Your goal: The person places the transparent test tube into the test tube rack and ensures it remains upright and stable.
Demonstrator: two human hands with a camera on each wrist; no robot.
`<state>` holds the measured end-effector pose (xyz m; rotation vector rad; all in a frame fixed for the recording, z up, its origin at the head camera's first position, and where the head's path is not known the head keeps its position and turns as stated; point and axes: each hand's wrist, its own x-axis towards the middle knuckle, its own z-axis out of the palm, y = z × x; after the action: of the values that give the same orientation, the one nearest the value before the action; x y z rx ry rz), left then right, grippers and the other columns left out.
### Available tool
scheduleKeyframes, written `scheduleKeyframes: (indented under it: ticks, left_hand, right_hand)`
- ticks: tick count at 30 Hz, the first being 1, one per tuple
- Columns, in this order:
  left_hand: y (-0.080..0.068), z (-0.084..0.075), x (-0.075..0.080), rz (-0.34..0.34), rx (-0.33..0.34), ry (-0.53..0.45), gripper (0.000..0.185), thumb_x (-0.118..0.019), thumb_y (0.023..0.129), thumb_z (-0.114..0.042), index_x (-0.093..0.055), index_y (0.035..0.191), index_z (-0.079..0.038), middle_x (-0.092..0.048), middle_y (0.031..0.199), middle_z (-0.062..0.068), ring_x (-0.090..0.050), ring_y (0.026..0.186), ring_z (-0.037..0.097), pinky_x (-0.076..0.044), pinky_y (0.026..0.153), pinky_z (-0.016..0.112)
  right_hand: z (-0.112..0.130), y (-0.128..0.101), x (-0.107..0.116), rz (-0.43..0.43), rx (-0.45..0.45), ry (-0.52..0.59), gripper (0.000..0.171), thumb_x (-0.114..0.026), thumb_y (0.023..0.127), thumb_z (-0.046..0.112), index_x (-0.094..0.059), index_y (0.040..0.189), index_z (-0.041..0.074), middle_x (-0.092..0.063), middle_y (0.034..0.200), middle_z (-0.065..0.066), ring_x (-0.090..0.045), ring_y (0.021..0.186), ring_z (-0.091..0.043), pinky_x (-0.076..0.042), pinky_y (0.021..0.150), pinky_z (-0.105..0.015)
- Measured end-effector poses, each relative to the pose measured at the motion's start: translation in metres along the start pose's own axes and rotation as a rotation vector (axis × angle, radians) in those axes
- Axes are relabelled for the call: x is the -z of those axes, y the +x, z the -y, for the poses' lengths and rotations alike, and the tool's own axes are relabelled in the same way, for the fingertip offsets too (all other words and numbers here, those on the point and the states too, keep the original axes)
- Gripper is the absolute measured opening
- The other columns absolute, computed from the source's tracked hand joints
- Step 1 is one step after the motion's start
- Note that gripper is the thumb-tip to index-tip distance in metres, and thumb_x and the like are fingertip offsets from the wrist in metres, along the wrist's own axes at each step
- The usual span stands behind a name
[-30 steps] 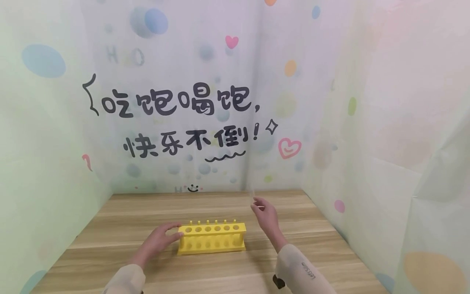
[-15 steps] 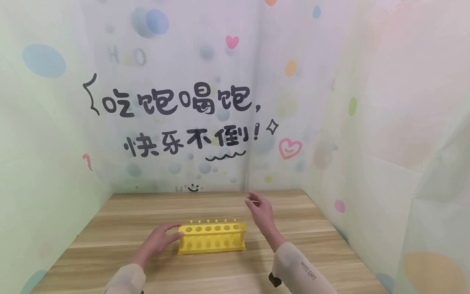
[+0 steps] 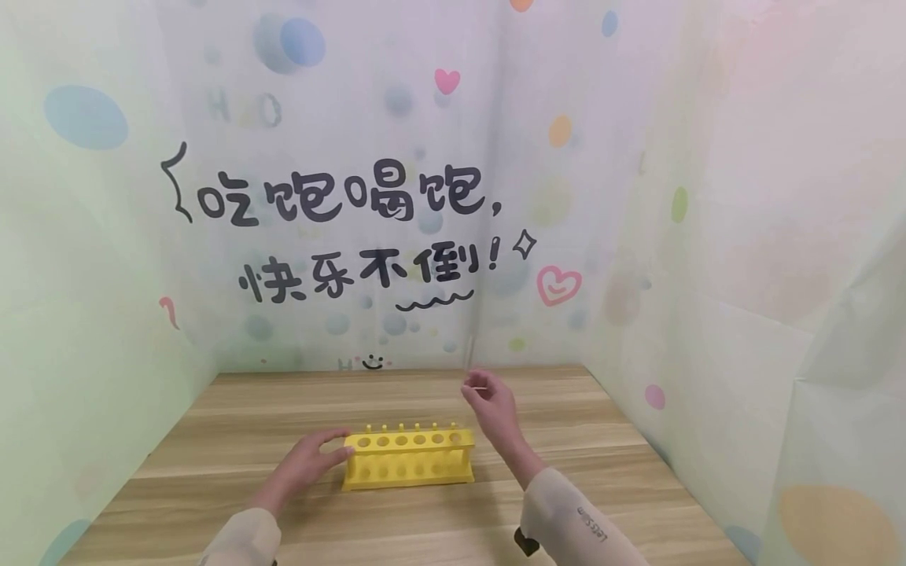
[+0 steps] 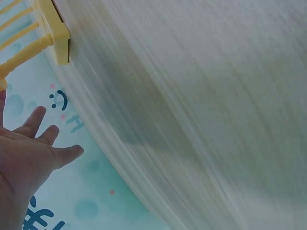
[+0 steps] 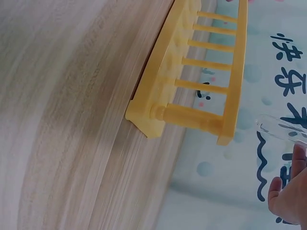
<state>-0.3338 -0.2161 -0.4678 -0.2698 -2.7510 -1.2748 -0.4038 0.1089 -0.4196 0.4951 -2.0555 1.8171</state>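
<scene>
A yellow test tube rack stands upright on the table, with one row of round holes in its top and a row of short pegs behind. My left hand grips its left end between thumb and index finger; the other fingers spread out loosely in the left wrist view. Up behind the rack's right end, my right hand pinches a clear test tube. The tube is held roughly upright, its upper part faint against the backdrop in the head view. No tube shows in the rack.
The wood-grain table runs back to a printed backdrop with dark lettering, dots and hearts. Pale side curtains close off both sides.
My right hand has moved left with the test tube, from beyond the rack's right end to near that end. The left hand and rack stay where they were.
</scene>
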Motion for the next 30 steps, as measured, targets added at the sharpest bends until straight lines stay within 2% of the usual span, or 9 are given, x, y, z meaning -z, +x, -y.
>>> scheduleKeyframes:
  ticks: [7, 14, 22, 30]
  left_hand:
    - [-0.001, 0.000, 0.001, -0.003, 0.000, 0.003, 0.053, -0.064, 0.096, -0.039, -0.058, 0.136, -0.005, -0.049, 0.143, 0.025, -0.038, 0.133, 0.052, -0.034, 0.102, 0.070]
    - [-0.001, -0.001, 0.001, 0.002, 0.000, -0.005, 0.053, -0.064, 0.096, -0.038, -0.057, 0.136, -0.004, -0.048, 0.144, 0.025, -0.038, 0.134, 0.052, -0.033, 0.102, 0.071]
    - [-0.002, -0.002, 0.002, -0.001, 0.007, -0.007, 0.053, -0.065, 0.096, -0.038, -0.058, 0.136, -0.005, -0.049, 0.144, 0.025, -0.037, 0.134, 0.052, -0.033, 0.103, 0.070]
    - [-0.003, -0.003, 0.002, 0.002, -0.002, -0.013, 0.053, -0.064, 0.096, -0.037, -0.057, 0.136, -0.003, -0.049, 0.144, 0.025, -0.037, 0.134, 0.052, -0.033, 0.103, 0.070]
  right_hand:
    - [-0.002, -0.007, -0.003, 0.034, -0.017, -0.027, 0.027, -0.069, 0.092, 0.007, -0.062, 0.116, -0.002, -0.068, 0.104, -0.013, -0.066, 0.092, -0.020, -0.055, 0.084, -0.027]
    - [-0.010, -0.013, -0.005, 0.055, -0.039, -0.041, 0.021, -0.070, 0.092, 0.008, -0.065, 0.112, 0.004, -0.067, 0.102, -0.008, -0.066, 0.091, -0.018, -0.056, 0.081, -0.026]
    - [-0.015, -0.019, -0.005, 0.064, -0.075, -0.095, 0.025, -0.070, 0.092, 0.012, -0.064, 0.115, 0.003, -0.067, 0.103, -0.007, -0.066, 0.093, -0.019, -0.056, 0.082, -0.028]
    - [-0.024, -0.021, -0.003, 0.082, -0.074, -0.137, 0.029, -0.071, 0.091, 0.011, -0.063, 0.116, -0.001, -0.067, 0.102, -0.008, -0.067, 0.093, -0.021, -0.057, 0.081, -0.029]
